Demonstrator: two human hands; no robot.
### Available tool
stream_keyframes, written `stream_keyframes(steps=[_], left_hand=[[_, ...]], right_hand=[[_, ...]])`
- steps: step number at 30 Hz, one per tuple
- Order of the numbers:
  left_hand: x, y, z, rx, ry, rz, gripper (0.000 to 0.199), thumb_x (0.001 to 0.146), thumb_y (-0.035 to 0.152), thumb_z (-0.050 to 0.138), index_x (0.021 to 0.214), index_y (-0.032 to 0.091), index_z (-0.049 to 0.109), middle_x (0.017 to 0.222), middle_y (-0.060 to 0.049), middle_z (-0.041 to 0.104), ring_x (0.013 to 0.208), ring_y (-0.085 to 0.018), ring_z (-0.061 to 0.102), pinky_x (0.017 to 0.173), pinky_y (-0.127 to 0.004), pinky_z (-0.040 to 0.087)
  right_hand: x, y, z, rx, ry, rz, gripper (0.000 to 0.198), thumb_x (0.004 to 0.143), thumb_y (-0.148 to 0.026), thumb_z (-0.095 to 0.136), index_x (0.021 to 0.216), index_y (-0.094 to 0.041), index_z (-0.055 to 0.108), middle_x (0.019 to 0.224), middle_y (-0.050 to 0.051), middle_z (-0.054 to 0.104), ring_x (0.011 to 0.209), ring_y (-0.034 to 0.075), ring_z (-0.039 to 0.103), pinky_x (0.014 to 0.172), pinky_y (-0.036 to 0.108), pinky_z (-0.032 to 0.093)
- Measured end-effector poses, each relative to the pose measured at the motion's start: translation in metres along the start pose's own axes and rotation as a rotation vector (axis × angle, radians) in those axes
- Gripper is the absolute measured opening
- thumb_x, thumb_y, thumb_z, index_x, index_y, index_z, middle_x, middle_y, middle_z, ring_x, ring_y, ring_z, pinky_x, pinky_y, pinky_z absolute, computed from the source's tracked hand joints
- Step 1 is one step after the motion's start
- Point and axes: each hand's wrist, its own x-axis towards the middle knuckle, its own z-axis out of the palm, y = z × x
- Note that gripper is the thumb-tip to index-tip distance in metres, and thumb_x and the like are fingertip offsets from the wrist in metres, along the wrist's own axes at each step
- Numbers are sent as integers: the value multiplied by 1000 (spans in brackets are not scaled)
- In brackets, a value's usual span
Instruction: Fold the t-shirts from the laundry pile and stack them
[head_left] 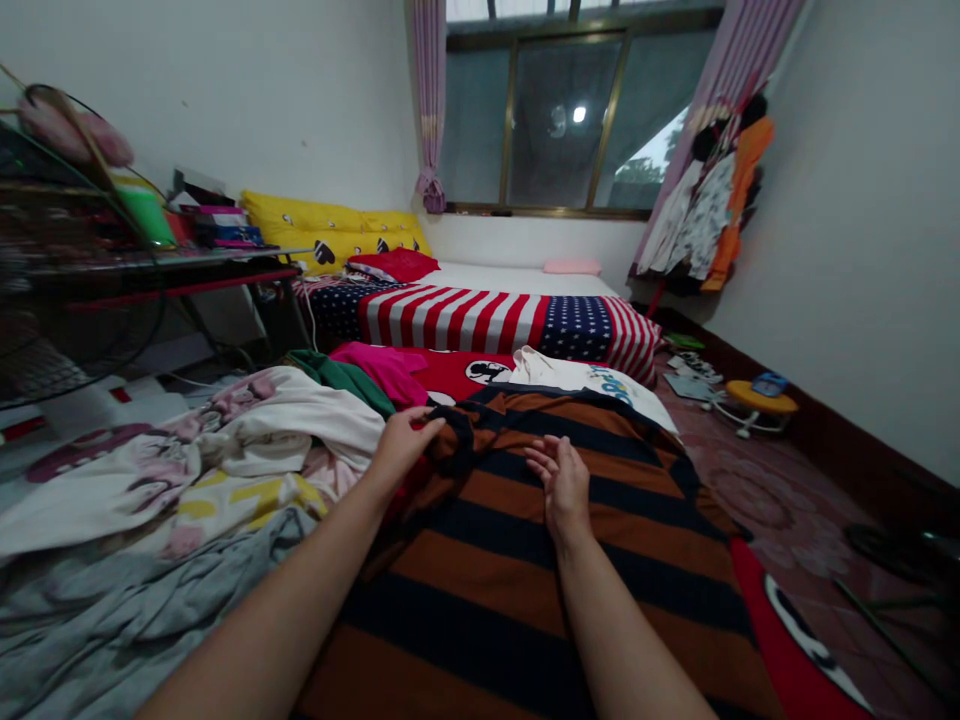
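A brown and navy striped shirt (517,570) lies spread in front of me on a red cloth with black-and-white prints (457,370). My left hand (409,440) pinches the shirt's bunched edge at its far left side. Over the middle of the stripes, my right hand (561,485) is held with its fingers apart and nothing in them. A white shirt with coloured lettering (570,370) lies just beyond the striped one, partly covered by it.
On the left are heaped clothes (262,420), including a grey garment (150,600). A bed with a stars-and-stripes cover (465,318) stands at the back. A cluttered table (225,260) is at left; a yellow stool (761,397) stands on the floor at right.
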Motion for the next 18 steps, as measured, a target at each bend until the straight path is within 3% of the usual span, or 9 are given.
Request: stream_keyframes(steps=[6,10,14,18], left_hand=[[82,44,-80,584,-10,134,23,62,20,64,83,17,73,77,-4,72,77,-22,67,69,-27,49],[105,49,-108,1043,-29,211,30,65,10,58,88,20,74,86,-3,73,86,-23,66,75,-26,46],[104,49,-95,1272,-34,241,21,65,9,59,78,17,74,94,-13,70,99,-33,60,85,-38,42],[103,60,-50,1344,-8,335,27,79,17,51,93,14,73,114,-19,63,118,-36,48,96,-48,34]], right_hand=[[0,1,0,14,-10,1,50,66,-62,68,86,-16,60,74,3,68,67,17,69,58,25,50],[1,2,0,13,-25,3,54,63,-64,70,85,-15,61,72,3,69,64,15,68,56,24,50],[2,3,-1,1,-31,5,55,62,-65,70,84,-15,62,72,3,69,63,15,68,55,23,50],[4,4,-2,-2,-31,11,55,62,-65,69,84,-15,62,72,4,69,62,15,68,54,23,50]])
